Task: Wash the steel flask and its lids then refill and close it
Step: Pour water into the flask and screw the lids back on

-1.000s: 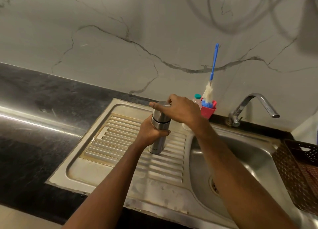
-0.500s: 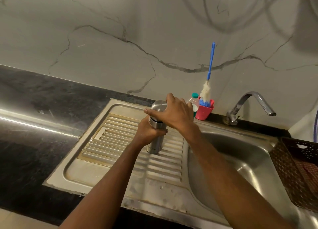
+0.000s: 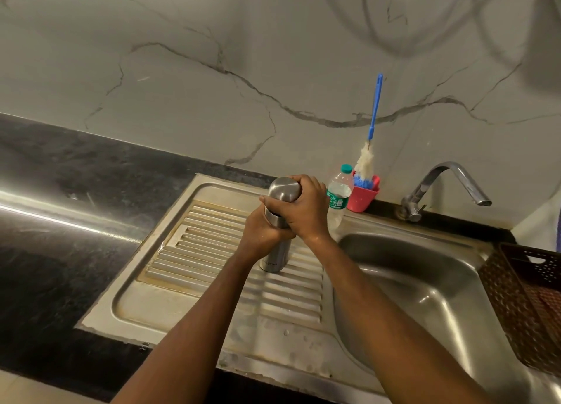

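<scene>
Flask upright on the drainboard between both hands, sink to their right.

The flask (image 3: 274, 253) stands on the drainboard (image 3: 209, 251). The left hand (image 3: 260, 233) is wrapped round its body, and the right hand (image 3: 305, 210) sits just above, round the lid (image 3: 283, 189) on top. Just behind the right hand stands a bottle (image 3: 337, 195). Beside it to the right is a cup (image 3: 362, 197) with a brush (image 3: 375, 109) upright in it, close against the wall (image 3: 197, 69). Further right of the hands, the tap (image 3: 449, 183) rises behind the basin (image 3: 425, 282), which lies right of the right hand. A basket (image 3: 528, 306) sits at the basin's right edge. The counter (image 3: 60, 221) spreads left of the left hand.
</scene>
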